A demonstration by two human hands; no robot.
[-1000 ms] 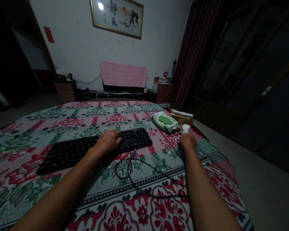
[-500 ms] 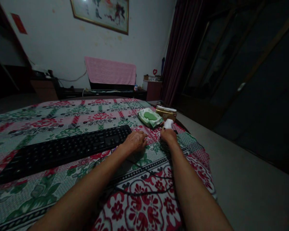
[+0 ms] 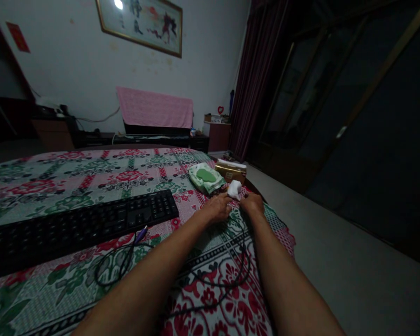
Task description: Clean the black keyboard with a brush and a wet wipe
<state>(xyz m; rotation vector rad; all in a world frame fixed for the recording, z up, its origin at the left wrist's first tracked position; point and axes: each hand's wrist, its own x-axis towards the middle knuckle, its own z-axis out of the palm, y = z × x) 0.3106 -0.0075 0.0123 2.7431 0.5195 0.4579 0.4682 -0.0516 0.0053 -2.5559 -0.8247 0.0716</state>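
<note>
A crumpled white tissue [image 3: 234, 189] sits between my two hands on the patterned tablecloth. My left hand [image 3: 216, 208] is low over the cloth, fingers loosely stretched, their tips at the tissue's left side. My right hand [image 3: 252, 204] has its fingers bent together at the tissue's right edge and appears to pinch it; the fingertips are partly hidden. Just beyond lies a green-and-white pack of wet wipes [image 3: 206, 176]. To the left is a black keyboard [image 3: 108, 217], and a thin black cable [image 3: 227, 284] loops under my forearms.
A gold tissue box [image 3: 231, 171] stands behind the wipes, near the table's right edge. The cable's purple plug [image 3: 140, 234] lies below the keyboard. Across the room, a pink towel [image 3: 156, 106] covers a screen on a low cabinet.
My left hand has moved right, away from the keyboard's end, to the tissue. My right hand now sits at the tissue's right side, with more of it showing. The view has shifted right.
</note>
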